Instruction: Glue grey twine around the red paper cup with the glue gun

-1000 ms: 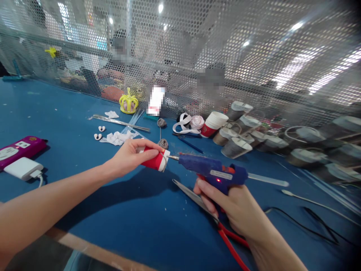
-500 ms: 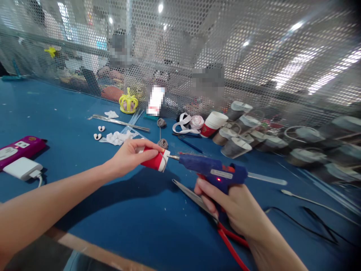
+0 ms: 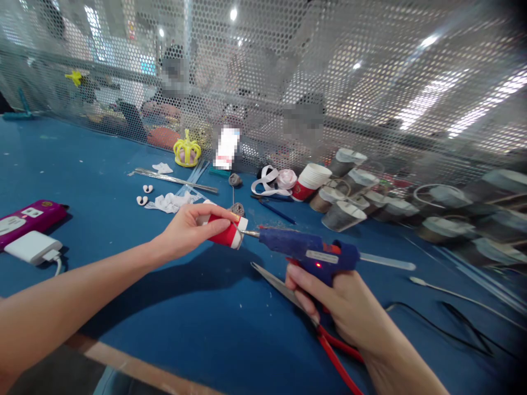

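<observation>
My left hand [image 3: 197,227] is closed on a small red-and-white paper cup [image 3: 224,233], tipped on its side above the table. A thin grey yarn strand runs over the cup near its white end. In my right hand [image 3: 321,291] is a blue glue gun [image 3: 302,247], its red light lit and a clear glue stick poking out behind. The gun's metal nozzle meets the cup's white band by the strand. Beneath the right hand lie red-handled scissors [image 3: 284,288], partly hidden by it. Just behind the cup sits a grey yarn ball [image 3: 237,209].
Stacked paper cups [image 3: 310,182] and several yarn-wrapped cups [image 3: 343,215] stand right. A phone [image 3: 226,147] and a yellow crown [image 3: 187,151] are near the mesh panel [image 3: 255,71]. At left lie a purple power strip [image 3: 39,219] and white charger [image 3: 33,245]. A black cable [image 3: 436,326] lies right.
The glue gun's nozzle has shifted slightly down and left along the cup's white band. My left hand and the cup stay nearly in place.
</observation>
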A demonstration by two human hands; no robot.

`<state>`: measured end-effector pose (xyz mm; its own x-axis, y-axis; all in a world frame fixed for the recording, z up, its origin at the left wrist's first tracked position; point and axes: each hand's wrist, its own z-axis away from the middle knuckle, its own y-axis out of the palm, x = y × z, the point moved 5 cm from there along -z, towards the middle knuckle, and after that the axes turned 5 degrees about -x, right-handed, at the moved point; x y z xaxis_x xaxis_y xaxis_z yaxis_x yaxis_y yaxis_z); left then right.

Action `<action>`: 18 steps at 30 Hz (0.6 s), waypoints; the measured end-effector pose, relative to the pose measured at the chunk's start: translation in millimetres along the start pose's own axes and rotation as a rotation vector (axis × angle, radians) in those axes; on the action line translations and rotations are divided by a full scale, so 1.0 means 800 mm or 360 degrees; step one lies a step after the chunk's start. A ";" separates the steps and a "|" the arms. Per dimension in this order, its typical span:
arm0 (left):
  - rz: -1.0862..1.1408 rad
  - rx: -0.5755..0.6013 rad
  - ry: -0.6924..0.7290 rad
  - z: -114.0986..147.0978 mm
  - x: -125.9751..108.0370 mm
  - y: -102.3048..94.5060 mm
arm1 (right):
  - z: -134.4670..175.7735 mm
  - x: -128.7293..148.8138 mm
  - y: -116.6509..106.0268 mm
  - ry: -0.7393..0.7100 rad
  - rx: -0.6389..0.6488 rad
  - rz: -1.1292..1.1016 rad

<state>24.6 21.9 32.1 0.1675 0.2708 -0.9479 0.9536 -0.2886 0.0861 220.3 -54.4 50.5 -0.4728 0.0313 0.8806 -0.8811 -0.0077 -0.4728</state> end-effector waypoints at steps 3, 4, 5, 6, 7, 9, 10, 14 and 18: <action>-0.0002 -0.0023 -0.0028 0.001 0.000 0.001 | -0.002 -0.003 -0.002 0.0023 -0.0041 -0.0075; -0.0002 -0.0025 -0.0036 0.001 -0.001 0.001 | -0.002 -0.003 -0.002 0.0030 -0.0048 -0.0096; -0.0004 -0.0028 -0.0040 0.001 -0.001 0.001 | -0.002 -0.004 -0.002 0.0034 -0.0043 -0.0107; -0.0005 -0.0028 -0.0041 0.001 -0.001 0.001 | -0.002 -0.004 -0.002 0.0031 -0.0027 -0.0109; -0.0006 -0.0026 -0.0041 0.001 -0.002 0.001 | -0.002 -0.004 -0.001 0.0025 -0.0001 -0.0106; -0.0002 -0.0020 -0.0040 0.001 -0.002 0.001 | -0.001 -0.004 0.001 0.0023 0.0044 -0.0103; 0.0004 -0.0015 -0.0043 0.001 -0.002 0.001 | -0.001 -0.004 0.001 0.0030 0.0055 -0.0115; 0.0060 -0.0017 -0.0057 0.002 -0.001 0.002 | -0.004 -0.008 0.001 0.0093 0.0023 -0.0209; 0.0110 -0.0028 -0.0041 0.003 -0.003 0.003 | -0.006 -0.008 -0.002 0.0111 -0.0049 -0.0274</action>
<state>26.2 18.5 34.2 0.2268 0.2274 -0.9470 0.9443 -0.2896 0.1566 224.5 -50.1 45.3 -0.3124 0.0990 0.9448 -0.9478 0.0343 -0.3170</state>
